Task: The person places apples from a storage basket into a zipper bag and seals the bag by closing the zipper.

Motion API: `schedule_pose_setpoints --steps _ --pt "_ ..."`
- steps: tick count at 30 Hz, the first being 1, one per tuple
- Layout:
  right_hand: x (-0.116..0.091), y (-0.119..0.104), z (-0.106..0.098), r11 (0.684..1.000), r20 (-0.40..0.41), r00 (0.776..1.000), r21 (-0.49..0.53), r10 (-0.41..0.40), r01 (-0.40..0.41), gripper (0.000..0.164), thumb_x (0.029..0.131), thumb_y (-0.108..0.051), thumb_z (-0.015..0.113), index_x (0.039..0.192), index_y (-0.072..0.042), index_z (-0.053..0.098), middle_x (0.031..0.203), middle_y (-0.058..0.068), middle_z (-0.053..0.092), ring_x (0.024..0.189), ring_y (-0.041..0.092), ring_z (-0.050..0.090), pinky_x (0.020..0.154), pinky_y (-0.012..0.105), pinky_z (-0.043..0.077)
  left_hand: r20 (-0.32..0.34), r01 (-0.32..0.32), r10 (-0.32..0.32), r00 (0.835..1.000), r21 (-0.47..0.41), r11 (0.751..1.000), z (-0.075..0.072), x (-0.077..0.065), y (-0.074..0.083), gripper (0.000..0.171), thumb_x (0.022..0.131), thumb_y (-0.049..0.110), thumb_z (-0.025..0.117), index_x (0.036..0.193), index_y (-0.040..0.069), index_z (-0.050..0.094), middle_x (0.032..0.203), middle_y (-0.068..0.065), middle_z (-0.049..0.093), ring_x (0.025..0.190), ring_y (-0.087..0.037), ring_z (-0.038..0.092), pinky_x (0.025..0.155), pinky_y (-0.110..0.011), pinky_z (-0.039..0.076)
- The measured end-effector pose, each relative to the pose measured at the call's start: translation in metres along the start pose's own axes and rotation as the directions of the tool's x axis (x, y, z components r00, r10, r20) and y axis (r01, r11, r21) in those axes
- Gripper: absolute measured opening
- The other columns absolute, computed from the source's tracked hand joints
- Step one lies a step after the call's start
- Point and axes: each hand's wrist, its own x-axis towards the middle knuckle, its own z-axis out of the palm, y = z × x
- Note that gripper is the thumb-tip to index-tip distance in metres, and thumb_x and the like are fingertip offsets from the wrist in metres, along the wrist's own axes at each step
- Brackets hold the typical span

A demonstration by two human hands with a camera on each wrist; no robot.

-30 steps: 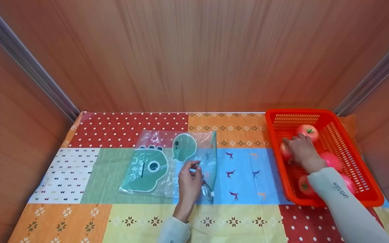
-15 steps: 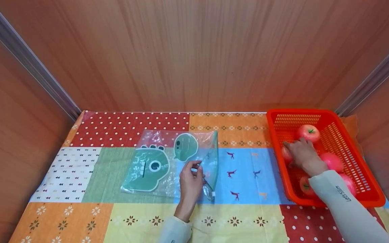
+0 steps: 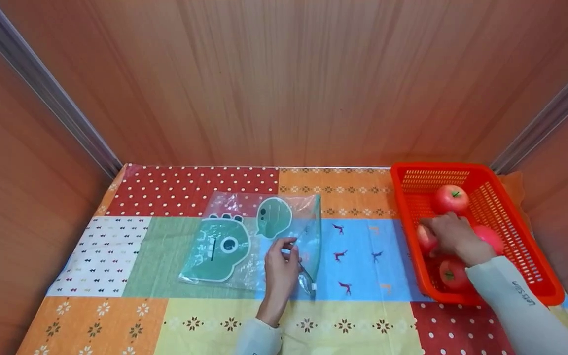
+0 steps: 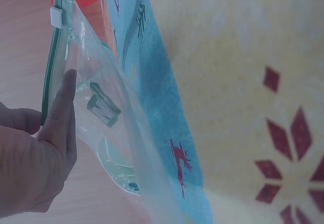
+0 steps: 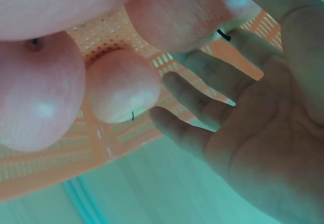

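Note:
My left hand [image 3: 281, 272] pinches the zip edge of a clear plastic zipper bag [image 3: 222, 249] with green dinosaur prints, lying on the patterned cloth. Thumb and fingers sit either side of the green zip strip in the left wrist view, below its white slider [image 4: 56, 17]; the bag's mouth edge is lifted there. Inside the red plastic basket [image 3: 402, 231], my right hand [image 3: 456, 239] grips a pinkish-red apple [image 3: 426, 240] near the left wall. In the right wrist view, the thumb and fingers lie around that apple [image 5: 187, 16], close to its dark stem.
Other apples lie in the basket: one at the back [image 3: 450, 198], one in front [image 3: 454, 276], one [image 3: 489, 238] right of my hand. Wood-grain panels [image 3: 284, 84] rise behind and on both sides. The patchwork cloth [image 3: 205, 325] spreads beneath everything.
My right hand and the apple it grips have shifted slightly toward me and to the right inside the basket. The left hand stays at the bag's edge.

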Motion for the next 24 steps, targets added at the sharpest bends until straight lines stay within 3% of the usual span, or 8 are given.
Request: schedule_pose_setpoints --steps 3,8,12,17,24 --pt "-0.005 0.002 -0.005 1.0 0.0 1.0 0.03 0.0 0.0 0.058 0.078 -0.027 0.095 0.127 -0.012 0.067 0.101 0.008 0.071 0.082 0.026 0.066 0.065 0.044 0.064 -0.003 0.002 -0.002 1.0 0.003 1.0 0.0 0.0 0.0 0.02 0.103 0.0 0.063 0.123 -0.001 0.068 0.1 -0.008 0.064 0.075 -0.018 0.067 0.062 -0.027 0.061" --pt "-0.015 0.006 -0.014 0.993 -0.104 0.99 -0.078 -0.094 0.086 0.072 0.076 -0.018 0.095 0.139 -0.005 0.062 0.12 0.021 0.067 0.099 0.04 0.061 0.08 0.063 0.062 0.002 -0.001 0.001 1.0 -0.002 1.0 0.0 0.0 0.0 0.02 0.103 0.0 0.063 0.123 -0.001 0.068 0.1 -0.008 0.064 0.075 -0.017 0.067 0.062 -0.026 0.061" --pt "-0.024 0.004 -0.02 0.989 -0.178 0.976 -0.1 -0.126 0.11 0.081 0.075 -0.019 0.096 0.144 -0.001 0.057 0.132 0.028 0.061 0.111 0.049 0.054 0.088 0.071 0.056 0.0 -0.007 0.007 1.0 -0.006 1.0 -0.001 0.0 0.0 0.021 0.103 0.0 0.063 0.123 -0.001 0.068 0.1 -0.009 0.064 0.075 -0.017 0.066 0.062 -0.027 0.061" --pt "-0.034 -0.004 -0.023 0.986 -0.236 0.961 -0.113 -0.143 0.119 0.088 0.073 -0.019 0.097 0.149 0.0 0.055 0.14 0.03 0.058 0.116 0.052 0.052 0.09 0.073 0.055 0.001 -0.002 0.002 1.0 -0.011 1.0 -0.002 -0.001 0.0 0.021 0.103 0.0 0.063 0.124 -0.001 0.068 0.101 -0.009 0.064 0.076 -0.018 0.067 0.062 -0.027 0.061" --pt "-0.045 -0.015 -0.027 0.977 -0.323 0.926 -0.154 -0.193 0.15 0.085 0.074 -0.012 0.097 0.148 0.0 0.056 0.141 0.031 0.058 0.119 0.053 0.051 0.094 0.075 0.051 -0.017 -0.023 0.023 1.0 -0.013 1.0 -0.002 -0.002 -0.001 0.02 0.102 -0.002 0.064 0.121 -0.003 0.068 0.099 -0.01 0.064 0.073 -0.018 0.068 0.059 -0.026 0.061"
